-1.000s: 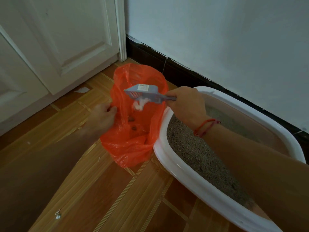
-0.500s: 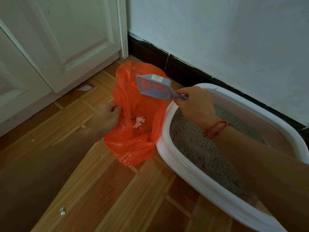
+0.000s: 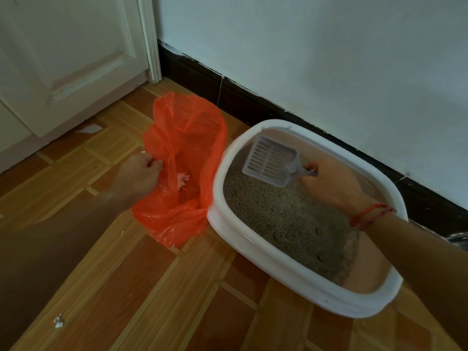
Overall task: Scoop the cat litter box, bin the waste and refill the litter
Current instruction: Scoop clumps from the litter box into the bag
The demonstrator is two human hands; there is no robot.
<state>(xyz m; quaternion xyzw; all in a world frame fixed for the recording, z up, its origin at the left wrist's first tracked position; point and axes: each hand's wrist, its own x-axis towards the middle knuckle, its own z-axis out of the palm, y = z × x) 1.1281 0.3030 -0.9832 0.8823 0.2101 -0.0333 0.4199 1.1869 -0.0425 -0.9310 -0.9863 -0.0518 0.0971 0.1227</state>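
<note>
right hand (image 3: 329,183), clamped on the emptied scoop (image 3: 269,160), back over the litter (image 3: 291,219); left hand (image 3: 138,176) pinches the bag (image 3: 187,127) at nine o'clock, next pass coming.

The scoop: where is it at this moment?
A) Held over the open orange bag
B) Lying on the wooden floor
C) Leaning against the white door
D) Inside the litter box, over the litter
D: the right hand holds the scoop by its handle within the rim of the litter box, over the grey litter, while the orange bag sits beside the box, its edge gripped by the left hand.
</note>
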